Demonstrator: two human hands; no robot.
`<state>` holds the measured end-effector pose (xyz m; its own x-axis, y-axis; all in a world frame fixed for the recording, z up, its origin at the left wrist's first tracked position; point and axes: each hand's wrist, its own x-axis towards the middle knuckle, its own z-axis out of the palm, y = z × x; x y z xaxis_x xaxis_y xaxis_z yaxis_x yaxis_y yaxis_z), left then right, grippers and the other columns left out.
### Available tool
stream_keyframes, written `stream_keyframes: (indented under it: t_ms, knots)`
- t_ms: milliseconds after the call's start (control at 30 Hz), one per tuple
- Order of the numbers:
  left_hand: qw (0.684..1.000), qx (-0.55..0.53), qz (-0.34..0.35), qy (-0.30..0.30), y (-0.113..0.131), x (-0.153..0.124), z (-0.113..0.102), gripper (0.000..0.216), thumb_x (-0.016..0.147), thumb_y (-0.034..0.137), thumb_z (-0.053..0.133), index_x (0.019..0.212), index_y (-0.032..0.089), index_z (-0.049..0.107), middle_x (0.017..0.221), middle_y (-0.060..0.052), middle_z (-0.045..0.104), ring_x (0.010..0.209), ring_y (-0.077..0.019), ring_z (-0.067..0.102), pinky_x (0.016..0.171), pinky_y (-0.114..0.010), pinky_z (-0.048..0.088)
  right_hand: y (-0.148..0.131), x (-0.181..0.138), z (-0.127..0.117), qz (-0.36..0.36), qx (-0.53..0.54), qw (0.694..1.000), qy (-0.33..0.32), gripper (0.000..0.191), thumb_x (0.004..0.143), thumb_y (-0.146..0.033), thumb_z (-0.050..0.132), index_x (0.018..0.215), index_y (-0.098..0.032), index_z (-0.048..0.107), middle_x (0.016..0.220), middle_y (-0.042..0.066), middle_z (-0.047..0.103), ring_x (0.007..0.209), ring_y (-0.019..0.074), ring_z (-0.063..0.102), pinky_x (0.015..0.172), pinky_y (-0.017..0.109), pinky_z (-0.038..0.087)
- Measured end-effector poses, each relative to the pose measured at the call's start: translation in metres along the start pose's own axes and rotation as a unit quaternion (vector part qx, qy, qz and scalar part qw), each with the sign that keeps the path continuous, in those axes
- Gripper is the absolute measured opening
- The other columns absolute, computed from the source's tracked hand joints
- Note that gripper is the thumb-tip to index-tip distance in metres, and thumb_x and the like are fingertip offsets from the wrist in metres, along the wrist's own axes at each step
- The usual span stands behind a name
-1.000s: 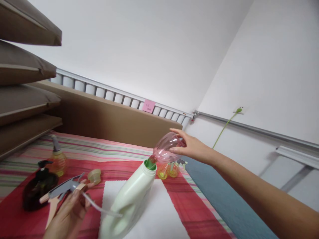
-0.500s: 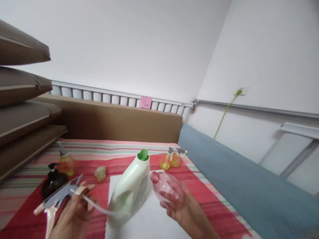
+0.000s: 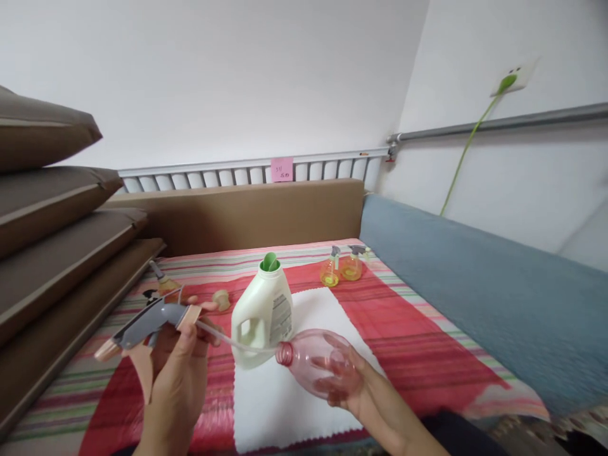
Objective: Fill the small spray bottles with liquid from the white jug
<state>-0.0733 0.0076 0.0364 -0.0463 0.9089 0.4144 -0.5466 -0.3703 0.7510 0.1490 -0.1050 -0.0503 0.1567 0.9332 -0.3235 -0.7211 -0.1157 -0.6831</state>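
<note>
My left hand (image 3: 183,361) is closed around a grey and peach trigger spray head (image 3: 159,320), near its collar. From the collar a thin clear dip tube (image 3: 237,342) runs right, its far end meeting the mouth of a pink see-through bottle (image 3: 316,362); whether the tip is inside the mouth I cannot tell. My right hand (image 3: 358,383) grips that bottle by its wide end, tilted nearly on its side with the neck to the left. Behind the tube stands a pale green detergent jug (image 3: 261,310), uncapped, with a green spout (image 3: 270,261) showing.
A white cloth (image 3: 304,405) lies on the red striped cover (image 3: 403,342). Two yellow spray bottles (image 3: 329,272) stand at the back. At left are a cap (image 3: 221,299), another spray bottle (image 3: 168,286), a partly hidden dark pump bottle (image 3: 151,296) and stacked brown cushions (image 3: 61,234).
The dip tube's end and the pink bottle's mouth have come together. The bottle has tipped further onto its side. My view has shifted, and the jug appears more upright.
</note>
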Motion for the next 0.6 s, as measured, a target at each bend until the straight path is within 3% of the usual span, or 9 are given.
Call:
stream_keyframes:
  t_ms: [167,367,467,600]
  knots:
    - [0.999,0.042,0.005,-0.029,-0.007,-0.014,0.018,0.027,0.064,0.031,0.078,0.086,0.020,0.066,0.085,-0.003,0.067,0.061,-0.0147,0.057,0.057,-0.026,0.047,0.006,-0.006,-0.007,-0.007,0.027,0.999,-0.023,0.083,0.066,-0.056,0.074,0.132,-0.024,0.035,0.103,0.011,0.067,0.075,0.0217,0.067,0.060,0.027,0.043]
    - [0.988,0.066,-0.111,-0.085,-0.037,-0.055,0.034,0.032,0.068,0.029,0.076,0.098,0.024,0.065,0.102,-0.005,0.067,0.104,-0.0264,0.059,0.090,-0.035,0.045,0.033,-0.009,0.019,-0.009,0.128,0.991,-0.027,0.084,0.064,-0.057,0.076,0.131,-0.030,0.034,0.098,0.007,0.068,0.075,0.0231,0.067,0.062,0.031,0.046]
    - [0.984,0.013,-0.150,-0.093,-0.046,-0.064,0.034,0.032,0.071,0.032,0.074,0.100,0.024,0.064,0.105,-0.007,0.066,0.107,-0.0284,0.058,0.095,-0.041,0.042,0.042,-0.010,0.026,0.039,0.169,0.985,-0.016,0.078,0.062,-0.059,0.076,0.124,-0.029,0.039,0.089,0.005,0.069,0.074,0.0249,0.068,0.061,0.032,0.048]
    - [0.979,-0.041,-0.181,-0.081,-0.047,-0.062,0.033,0.028,0.072,0.032,0.073,0.097,0.023,0.065,0.104,-0.007,0.065,0.105,-0.0280,0.059,0.100,-0.045,0.040,0.046,-0.011,0.025,0.133,0.185,0.971,-0.074,0.059,0.068,-0.068,0.064,0.106,-0.027,0.047,0.081,0.006,0.069,0.069,0.0272,0.070,0.056,0.029,0.047]
